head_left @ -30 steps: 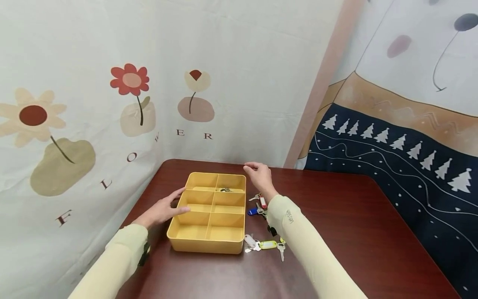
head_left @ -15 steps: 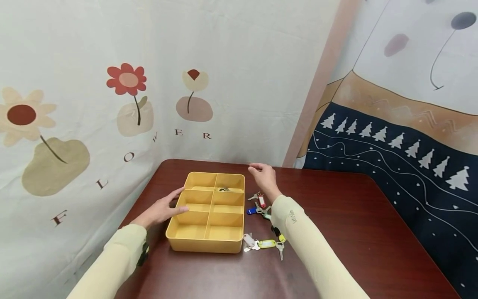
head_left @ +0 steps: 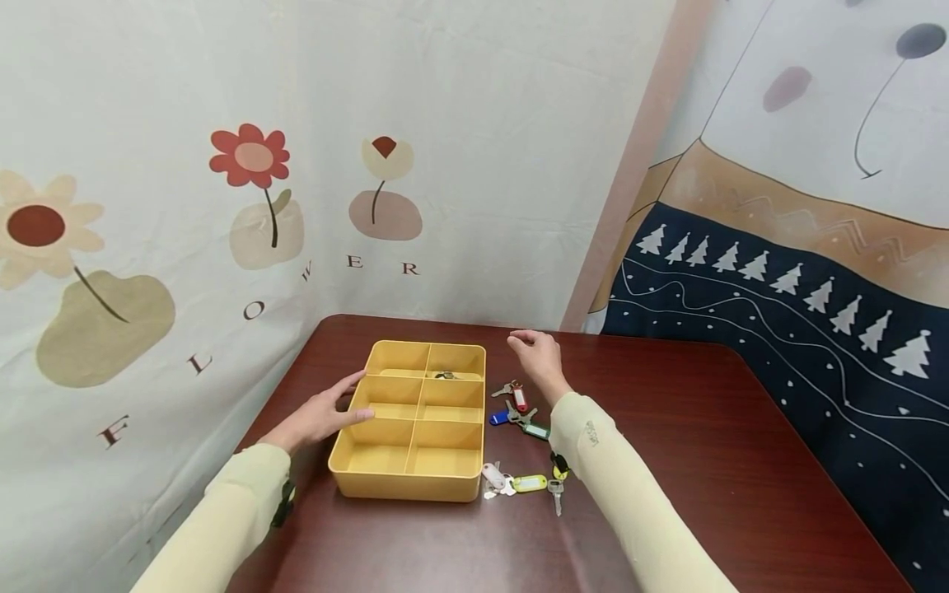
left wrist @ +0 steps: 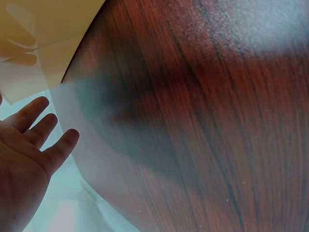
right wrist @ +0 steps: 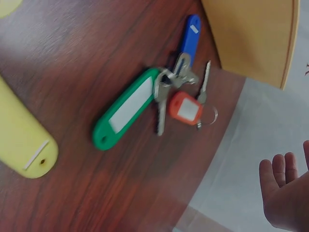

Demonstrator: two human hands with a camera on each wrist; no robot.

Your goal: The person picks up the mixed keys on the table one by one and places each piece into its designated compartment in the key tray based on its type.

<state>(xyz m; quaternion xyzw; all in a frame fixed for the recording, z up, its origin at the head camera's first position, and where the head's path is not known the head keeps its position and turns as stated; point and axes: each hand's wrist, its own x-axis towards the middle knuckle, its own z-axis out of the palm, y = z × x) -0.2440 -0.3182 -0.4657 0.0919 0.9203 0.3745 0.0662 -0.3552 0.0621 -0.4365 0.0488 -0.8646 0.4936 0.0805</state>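
A yellow divided box [head_left: 406,487] stands on the table, with a key [head_left: 445,375] in its back right compartment. Along the box's left side lies my left hand [head_left: 319,420], fingers straight and thumb reaching over the rim. My right hand [head_left: 541,362] hovers beyond the box's back right corner, its fingers loosely bent around nothing. Closest to that hand are keys with a red tag [head_left: 520,399], a blue tag [head_left: 500,418] and a green tag [right wrist: 126,108]. Nearer the front lie a whitish tag [head_left: 493,475], a yellow-green tag [head_left: 530,483] and a yellow tag [head_left: 559,473], also with keys.
The dark reddish wooden table [head_left: 682,461] extends to the right of the keys. Behind it and to the left hangs a pale cloth [head_left: 489,165] printed with flowers; a dark patterned cloth [head_left: 778,362] hangs at the right.
My right hand has moved rightward and slightly toward me, away from the box. More of the green and yellow tags shows now. The left hand stays at the box's side.
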